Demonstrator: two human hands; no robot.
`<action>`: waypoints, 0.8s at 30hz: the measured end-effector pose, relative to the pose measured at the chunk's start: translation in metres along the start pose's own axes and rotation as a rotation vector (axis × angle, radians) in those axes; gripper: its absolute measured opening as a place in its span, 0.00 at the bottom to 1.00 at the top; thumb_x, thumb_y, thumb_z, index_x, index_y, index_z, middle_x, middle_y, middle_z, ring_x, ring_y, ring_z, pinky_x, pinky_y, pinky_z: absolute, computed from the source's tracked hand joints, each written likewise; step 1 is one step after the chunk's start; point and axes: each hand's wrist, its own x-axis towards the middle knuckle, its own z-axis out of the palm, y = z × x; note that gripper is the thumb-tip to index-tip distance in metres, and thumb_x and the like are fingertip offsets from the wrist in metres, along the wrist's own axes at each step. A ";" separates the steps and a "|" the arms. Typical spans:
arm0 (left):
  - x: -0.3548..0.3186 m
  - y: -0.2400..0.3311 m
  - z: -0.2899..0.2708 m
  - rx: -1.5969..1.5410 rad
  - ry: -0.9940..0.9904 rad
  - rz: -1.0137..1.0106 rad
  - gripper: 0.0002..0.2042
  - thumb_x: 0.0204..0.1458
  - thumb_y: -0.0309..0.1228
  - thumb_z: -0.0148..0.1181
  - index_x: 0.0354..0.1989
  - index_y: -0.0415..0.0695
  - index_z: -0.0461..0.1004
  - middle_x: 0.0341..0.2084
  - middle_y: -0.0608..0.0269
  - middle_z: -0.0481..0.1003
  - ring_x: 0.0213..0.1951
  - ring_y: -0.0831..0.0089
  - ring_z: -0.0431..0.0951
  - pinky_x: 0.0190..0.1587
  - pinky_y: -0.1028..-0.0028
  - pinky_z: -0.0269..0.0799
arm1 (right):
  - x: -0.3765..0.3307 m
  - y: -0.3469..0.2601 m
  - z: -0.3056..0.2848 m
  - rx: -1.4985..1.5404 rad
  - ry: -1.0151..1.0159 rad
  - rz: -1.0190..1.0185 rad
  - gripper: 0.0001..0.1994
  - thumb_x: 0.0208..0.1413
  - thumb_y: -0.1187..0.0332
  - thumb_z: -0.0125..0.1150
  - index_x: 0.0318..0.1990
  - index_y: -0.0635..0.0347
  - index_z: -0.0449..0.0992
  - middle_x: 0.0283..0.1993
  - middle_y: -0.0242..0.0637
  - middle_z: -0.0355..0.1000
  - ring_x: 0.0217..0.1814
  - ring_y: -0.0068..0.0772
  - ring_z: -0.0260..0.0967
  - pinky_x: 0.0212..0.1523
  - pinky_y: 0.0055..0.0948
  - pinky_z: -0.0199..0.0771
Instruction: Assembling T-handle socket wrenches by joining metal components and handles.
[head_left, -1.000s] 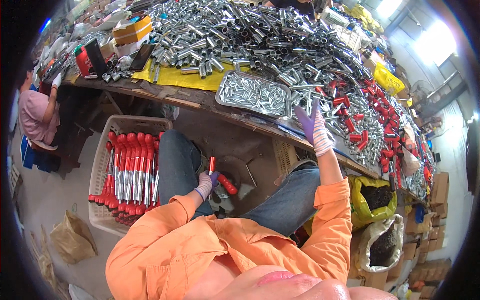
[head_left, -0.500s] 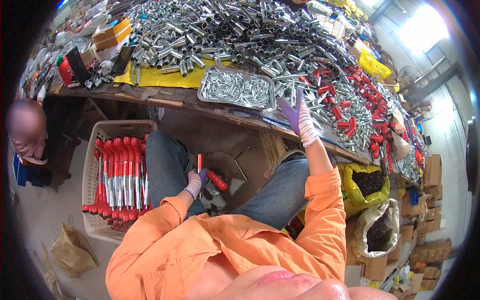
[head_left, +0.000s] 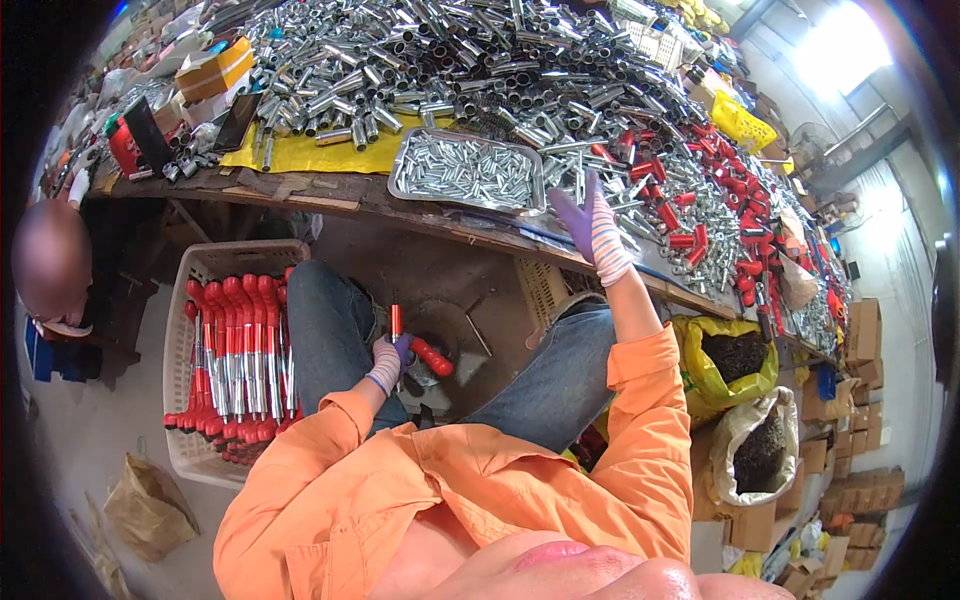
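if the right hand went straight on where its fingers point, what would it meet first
The right hand would likely meet the loose silver metal parts just ahead; its height above them is unclear.

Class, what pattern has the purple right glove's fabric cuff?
The cuff has narrow stripes on white, clearest in head view.

Worn wooden table (head_left: 262, 193) crosses in front of you, its brown front edge bowed by the lens, deep shade beneath. Floor (head_left: 85, 415) to your left is dull grey. Far to your right, a pale wall (head_left: 893, 225) with vertical creases or seams. High on that side, a bright panel (head_left: 838, 45) — glare hides whether window or lamp. Grey beam (head_left: 868, 148) slants below it; brown cardboard boxes (head_left: 862, 332) stacked further down.
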 end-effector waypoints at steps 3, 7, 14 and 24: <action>0.003 -0.002 0.006 -0.038 -0.005 0.007 0.12 0.48 0.35 0.63 0.37 0.42 0.75 0.17 0.56 0.75 0.14 0.66 0.74 0.16 0.67 0.66 | 0.001 0.006 -0.004 0.025 0.001 0.010 0.52 0.48 0.44 0.64 0.67 0.77 0.47 0.69 0.62 0.50 0.74 0.52 0.46 0.70 0.35 0.47; 0.017 -0.014 0.004 -0.020 -0.022 0.018 0.11 0.47 0.33 0.63 0.37 0.42 0.74 0.18 0.56 0.75 0.15 0.66 0.74 0.16 0.67 0.66 | 0.007 0.014 -0.002 0.064 -0.030 0.006 0.52 0.48 0.42 0.63 0.68 0.76 0.46 0.70 0.62 0.49 0.74 0.53 0.46 0.71 0.35 0.47; 0.002 0.000 0.006 0.057 -0.007 0.002 0.10 0.47 0.35 0.62 0.35 0.43 0.76 0.19 0.55 0.76 0.17 0.65 0.75 0.19 0.66 0.68 | 0.021 0.049 0.000 -0.010 -0.092 -0.021 0.53 0.48 0.40 0.63 0.68 0.76 0.45 0.70 0.62 0.48 0.74 0.53 0.45 0.71 0.35 0.46; -0.004 0.011 0.011 0.125 0.004 0.028 0.12 0.47 0.38 0.62 0.34 0.43 0.76 0.17 0.57 0.75 0.18 0.67 0.75 0.21 0.65 0.68 | 0.046 0.113 0.005 -0.400 -0.028 -0.241 0.54 0.47 0.40 0.64 0.68 0.74 0.46 0.70 0.60 0.50 0.74 0.52 0.47 0.71 0.34 0.47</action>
